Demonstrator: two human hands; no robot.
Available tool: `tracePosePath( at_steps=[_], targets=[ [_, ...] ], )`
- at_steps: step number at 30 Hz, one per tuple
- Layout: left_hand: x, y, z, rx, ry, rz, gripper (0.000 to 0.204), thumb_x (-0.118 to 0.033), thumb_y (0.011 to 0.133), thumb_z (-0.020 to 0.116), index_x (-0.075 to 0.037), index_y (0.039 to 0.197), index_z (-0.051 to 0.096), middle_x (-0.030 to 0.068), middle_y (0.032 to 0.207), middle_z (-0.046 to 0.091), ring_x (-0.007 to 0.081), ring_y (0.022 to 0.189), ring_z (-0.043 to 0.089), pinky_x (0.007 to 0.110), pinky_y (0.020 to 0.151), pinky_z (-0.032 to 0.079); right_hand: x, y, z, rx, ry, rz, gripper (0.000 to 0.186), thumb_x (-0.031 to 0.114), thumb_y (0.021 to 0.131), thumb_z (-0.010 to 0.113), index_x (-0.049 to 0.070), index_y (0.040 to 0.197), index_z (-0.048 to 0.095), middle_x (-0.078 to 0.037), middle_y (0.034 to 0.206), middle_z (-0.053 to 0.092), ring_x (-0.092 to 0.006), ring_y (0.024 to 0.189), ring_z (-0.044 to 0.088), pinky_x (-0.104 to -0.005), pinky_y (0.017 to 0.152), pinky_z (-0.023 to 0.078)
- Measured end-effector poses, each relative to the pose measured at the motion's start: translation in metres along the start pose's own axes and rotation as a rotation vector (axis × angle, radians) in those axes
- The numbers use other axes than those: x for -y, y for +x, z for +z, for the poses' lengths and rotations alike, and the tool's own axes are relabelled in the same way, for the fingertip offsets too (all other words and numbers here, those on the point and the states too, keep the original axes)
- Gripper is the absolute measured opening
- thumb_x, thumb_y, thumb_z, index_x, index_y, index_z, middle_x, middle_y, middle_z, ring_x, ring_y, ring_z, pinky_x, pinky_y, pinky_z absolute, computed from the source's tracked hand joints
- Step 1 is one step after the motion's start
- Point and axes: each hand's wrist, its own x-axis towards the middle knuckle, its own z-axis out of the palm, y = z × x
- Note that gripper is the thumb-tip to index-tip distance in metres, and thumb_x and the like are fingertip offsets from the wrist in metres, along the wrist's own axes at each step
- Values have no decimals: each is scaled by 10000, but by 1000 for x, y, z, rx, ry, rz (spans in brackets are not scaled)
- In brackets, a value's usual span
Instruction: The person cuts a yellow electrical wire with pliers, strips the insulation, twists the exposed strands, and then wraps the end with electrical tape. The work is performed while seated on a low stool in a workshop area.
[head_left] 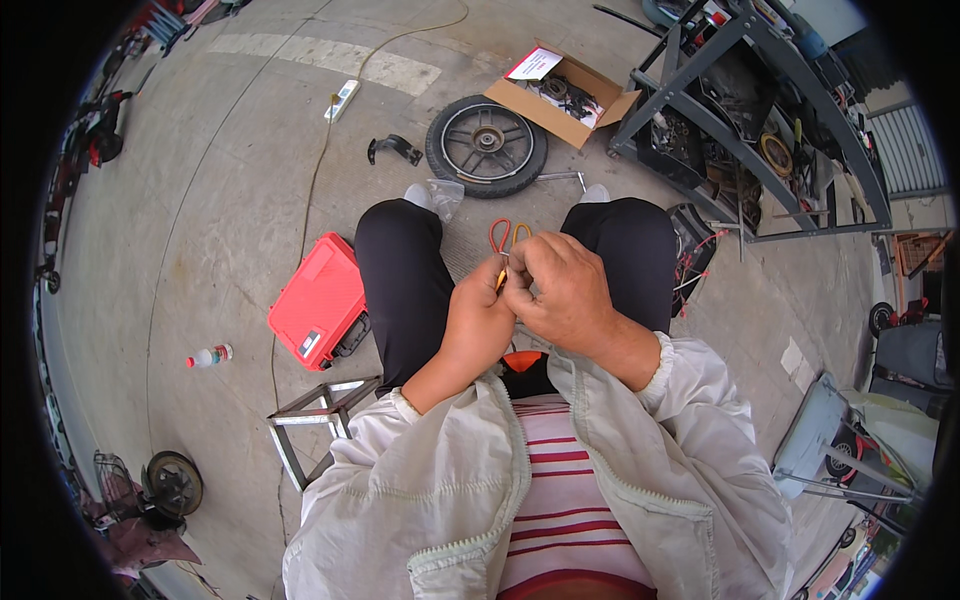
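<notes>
In front of my lap my two hands meet, fingers pinched together. Between them are thin wires: a red wire (493,233) and a yellow wire (528,231) stand out beyond the fingertips in loops. My left hand (479,318) is closed with its thumb up, and a short yellow-orange piece shows beside the thumb. From the right, my right hand (566,288) pinches at the same spot, its fingers curled. The point where the wires come together is mostly hidden by the fingers. An orange-and-black object (525,361) lies at my lap below the hands, partly covered by the jacket.
A wheel with tyre (487,140) lies ahead, beside an open cardboard box (548,115) of parts. A red case (320,300), a metal stool frame (325,412) and a bottle (210,356) are left. A loaded metal rack (740,130) stands right. A power strip (342,101) trails a cable.
</notes>
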Motion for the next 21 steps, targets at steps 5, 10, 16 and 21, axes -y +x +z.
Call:
tracePosePath(
  at_steps=[5, 10, 16, 21],
  targets=[
    [-9, 1, 0, -24, 86, 19, 111, -66, 930, 607, 31, 983, 601, 144, 781, 637, 205, 677, 601, 339, 637, 484, -3, 6, 1, -93, -12, -7, 176, 54, 739, 694, 53, 839, 549, -100, 752, 582, -327, 690, 596, -432, 627, 497],
    [-7, -8, -4, 35, -64, -215, 168, -148, 970, 627, 18, 951, 616, 36, 728, 588, 101, 658, 534, 288, 596, 447, -20, 32, -37, -238, 29, 284, 143, 80, 777, 718, 52, 871, 613, -81, 762, 590, -296, 687, 588, -401, 641, 491],
    [0, 3, -7, 29, -157, -142, 130, -123, 974, 595, 5, 972, 619, -7, 776, 562, 52, 718, 474, 241, 637, 413, 1, 23, -36, 137, 101, 10, 148, 102, 792, 730, 75, 925, 670, -86, 841, 573, -280, 846, 580, -392, 751, 496],
    [3, 2, -5, 18, -191, -153, 140, -112, 965, 582, 15, 996, 631, 7, 770, 585, 51, 706, 498, 247, 618, 427, 4, 13, -23, 108, 36, 20, 105, 93, 786, 735, 78, 864, 667, -80, 854, 586, -301, 863, 591, -407, 754, 499]
  ],
)
